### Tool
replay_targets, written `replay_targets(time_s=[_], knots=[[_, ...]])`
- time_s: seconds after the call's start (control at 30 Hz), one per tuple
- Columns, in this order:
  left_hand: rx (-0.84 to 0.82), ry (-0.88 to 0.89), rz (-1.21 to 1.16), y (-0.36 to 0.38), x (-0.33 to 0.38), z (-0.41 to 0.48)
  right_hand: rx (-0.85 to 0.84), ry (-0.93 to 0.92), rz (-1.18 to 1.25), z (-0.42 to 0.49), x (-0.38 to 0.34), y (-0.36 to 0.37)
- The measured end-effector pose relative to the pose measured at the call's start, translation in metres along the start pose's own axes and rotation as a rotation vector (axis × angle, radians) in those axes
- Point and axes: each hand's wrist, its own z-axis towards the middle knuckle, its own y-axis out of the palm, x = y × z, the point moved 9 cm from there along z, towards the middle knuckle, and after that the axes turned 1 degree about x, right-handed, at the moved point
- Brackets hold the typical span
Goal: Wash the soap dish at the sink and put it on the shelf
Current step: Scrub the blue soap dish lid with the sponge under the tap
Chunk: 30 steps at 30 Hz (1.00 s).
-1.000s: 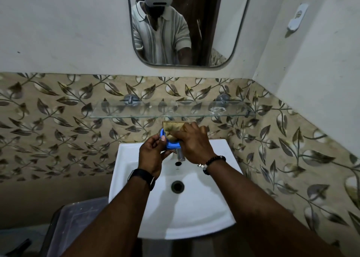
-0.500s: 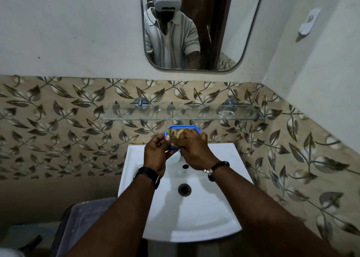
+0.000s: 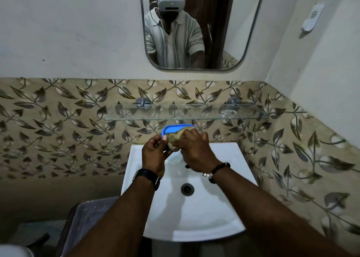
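Soap dish [image 3: 178, 126], blue, is held up in both hands over the back edge of the sink [image 3: 230, 155]. It sits just under the front edge of the glass shelf [image 3: 194, 117], not touching it. Our left hand [image 3: 153, 154] pinches the dish's left end, w/ the thumb on the near side and the fingers curled behind. Our right hand [image 3: 194, 149] is curled round a tan sponge [image 3: 174, 138] and presses it against the dish. Hand and sponge cover most of it, so only the top rim & left corner show.

We read this as the scrub step, approx. mid-task, w/ rinse and shelving not yet done. To do it well:
- Hold the pinch firm, since a wet plastic dish is likely slippery and the sponge pushes against that grip.
- Work the sponge into the corners & along the rim, then turn the dish for the back face.
- Stay over the basin so drips and any slip land near the drain [image 3: 187, 189], not on the floor.
- Mind the shelf edge overhead when lifting.

Can't tell if water is running, as the tap is hidden behind our hands. The shelf carries a small clear item at its right end. The middle looks free, so that's prob. the spot for the dish.
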Motion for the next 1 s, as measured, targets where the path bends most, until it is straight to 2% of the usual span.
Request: replay_targets(time_s=[0.07,0.23,0.4,0.63,0.73,0.83,0.9,1.0], knots=[[-0.028,-0.012,0.007,0.0,-0.005,-0.003,-0.016,-0.061,0.006,-0.002,-0.008,0.004],[-0.084,-0.006,0.094,0.004,-0.007,-0.004,0.06,-0.178,-0.35,0.005,-0.001,-0.009],[0.001,0.043,0.048,-0.005,0.004,-0.002,0.076,-0.041,-0.478,0.012,0.024,-0.017],[0.051,0.042,-0.035,0.002,0.0,-0.006,0.074,0.155,-0.343,0.006,0.022,-0.011],[0.058,0.012,-0.077,0.003,-0.003,-0.003,0.048,0.146,-0.153,0.003,0.008,0.001],[0.024,-0.005,-0.09,0.003,-0.005,-0.002,-0.009,0.027,-0.038,0.0,-0.009,0.008],[-0.008,0.005,-0.059,0.002,-0.005,-0.001,0.008,-0.067,-0.103,-0.003,-0.003,0.001],[-0.016,0.027,-0.018,-0.002,-0.003,-0.001,0.072,-0.103,-0.367,-0.001,0.022,-0.017]])
